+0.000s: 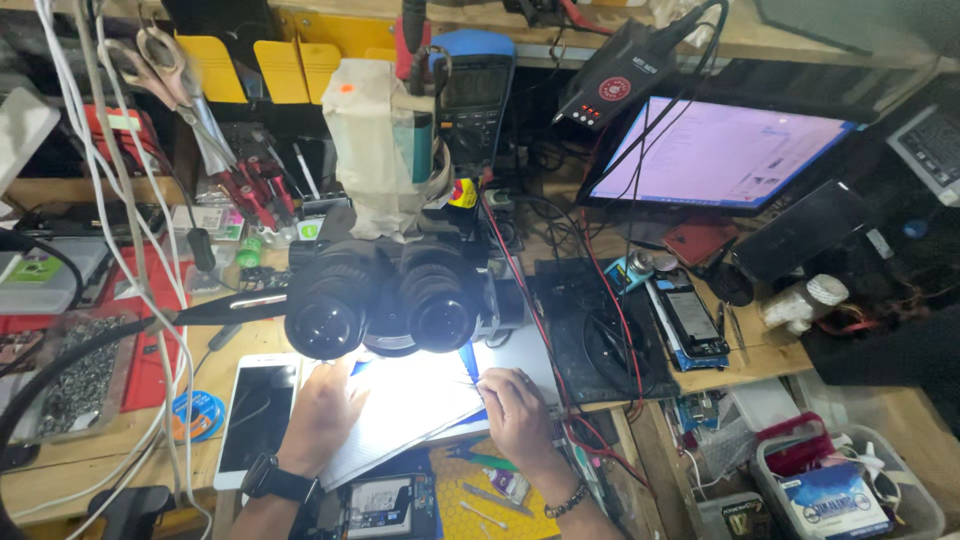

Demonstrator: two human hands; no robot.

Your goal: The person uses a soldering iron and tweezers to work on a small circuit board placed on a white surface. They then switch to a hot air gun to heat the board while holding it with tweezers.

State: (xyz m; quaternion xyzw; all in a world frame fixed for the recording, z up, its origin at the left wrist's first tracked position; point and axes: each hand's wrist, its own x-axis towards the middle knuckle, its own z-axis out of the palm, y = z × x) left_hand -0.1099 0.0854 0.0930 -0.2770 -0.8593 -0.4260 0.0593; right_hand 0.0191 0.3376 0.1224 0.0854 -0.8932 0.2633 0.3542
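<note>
A black stereo microscope (385,295) hangs over the middle of the bench, its two eyepieces facing me. Beneath it lies a brightly lit white flat panel (405,405). My left hand (322,412), with a black watch on the wrist, rests on the panel's left edge. My right hand (518,405), with a beaded bracelet, rests at the panel's right edge, fingers curled. What lies under the fingertips is hidden by glare and by the microscope.
A white phone (255,415) lies left of the panel. A tilted lit monitor (715,155) stands at back right, a black mat (590,330) and an opened phone (690,320) before it. Screwdrivers (250,195), scissors (170,80), cables, a multimeter (475,95) and a plastic bin (840,490) crowd the bench.
</note>
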